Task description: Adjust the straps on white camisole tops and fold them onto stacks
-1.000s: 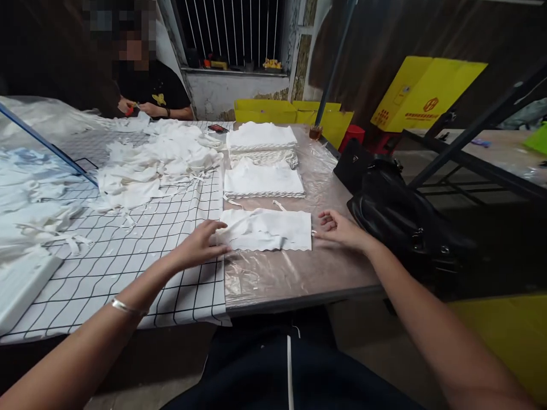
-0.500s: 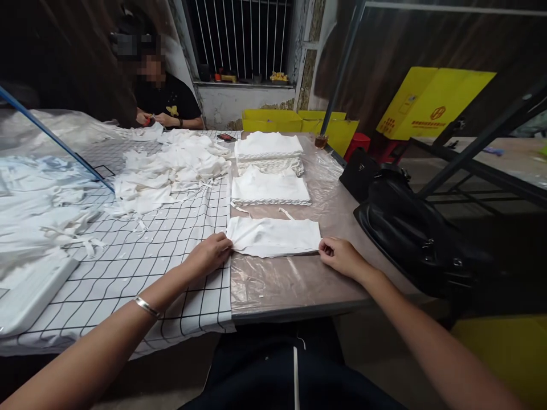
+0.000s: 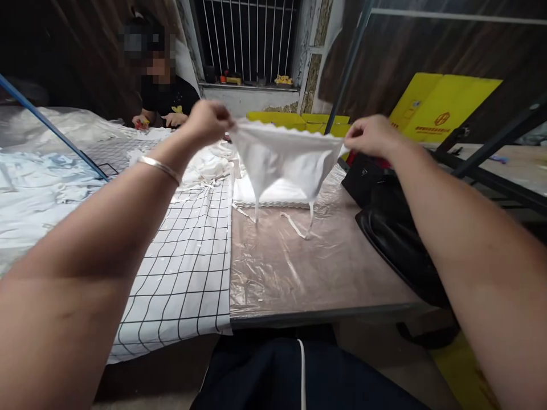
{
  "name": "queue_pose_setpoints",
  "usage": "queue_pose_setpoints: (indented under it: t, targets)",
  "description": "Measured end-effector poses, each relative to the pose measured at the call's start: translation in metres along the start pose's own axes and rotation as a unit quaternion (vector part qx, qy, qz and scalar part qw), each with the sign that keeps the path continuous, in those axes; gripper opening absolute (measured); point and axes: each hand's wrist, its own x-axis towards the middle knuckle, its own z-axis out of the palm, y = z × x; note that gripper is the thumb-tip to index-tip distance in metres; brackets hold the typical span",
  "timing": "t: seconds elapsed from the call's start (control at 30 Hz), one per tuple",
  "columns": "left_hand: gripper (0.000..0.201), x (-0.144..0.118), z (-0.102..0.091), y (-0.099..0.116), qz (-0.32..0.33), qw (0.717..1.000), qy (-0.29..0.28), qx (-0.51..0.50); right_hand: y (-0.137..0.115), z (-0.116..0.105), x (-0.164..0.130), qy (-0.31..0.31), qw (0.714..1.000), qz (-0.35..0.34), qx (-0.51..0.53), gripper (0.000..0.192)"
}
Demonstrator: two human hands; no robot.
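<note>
Left hand (image 3: 208,121) and right hand (image 3: 371,135) each hold a closed grip on an upper corner of the white cloth piece (image 3: 284,159), suspended above the worktop (image 3: 299,273), straps dangling.

Garment workshop: stacked white cloth pieces (image 3: 273,192)

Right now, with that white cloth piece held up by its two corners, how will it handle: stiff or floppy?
Probably floppy: the white cloth piece sags between the left hand and right hand. Likely light, since pinches hold it. Its dangling strips may snag.
</note>
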Motion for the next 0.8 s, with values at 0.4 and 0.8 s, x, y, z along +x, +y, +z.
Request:
queue_pose_setpoints:
  t: [0.4,0.8]
  targets:
    - [0.011,-0.176,0.048,-0.049,0.004,0.983,-0.137,0.122,0.044,0.069,-0.16,-0.123,0.99,-0.044,-0.045,0.009]
    - [0.01,-0.323,0.114,-0.056,0.152,0.969,-0.192,0.044,0.071,0.159,-0.285,0.145,0.981,-0.043,0.125,0.011]
